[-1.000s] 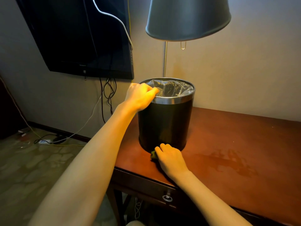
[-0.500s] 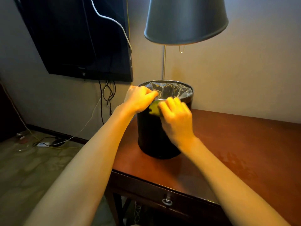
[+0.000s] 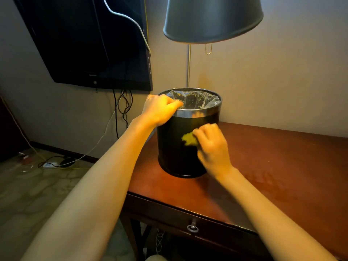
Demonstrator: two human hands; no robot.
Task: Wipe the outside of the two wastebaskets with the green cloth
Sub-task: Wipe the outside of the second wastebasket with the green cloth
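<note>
Head view: one black wastebasket (image 3: 173, 147) stands upright on the counter (image 3: 282, 162). Both my hands are on it: my left hand (image 3: 160, 108) grips its steel rim, and my right hand (image 3: 212, 146) clutches one green cloth (image 3: 189, 139) against its front wall. One lamp (image 3: 212, 17) rises behind it.

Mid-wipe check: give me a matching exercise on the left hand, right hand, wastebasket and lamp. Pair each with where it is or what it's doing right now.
Things
1. left hand
2. right hand
3. wastebasket
4. lamp

Places or states
A. stands on the table
B. grips the wastebasket's rim
C. holds the green cloth against the wastebasket's black side
D. rises behind the wastebasket, shade above it

Pairs: 1-B, 2-C, 3-A, 4-D
</note>
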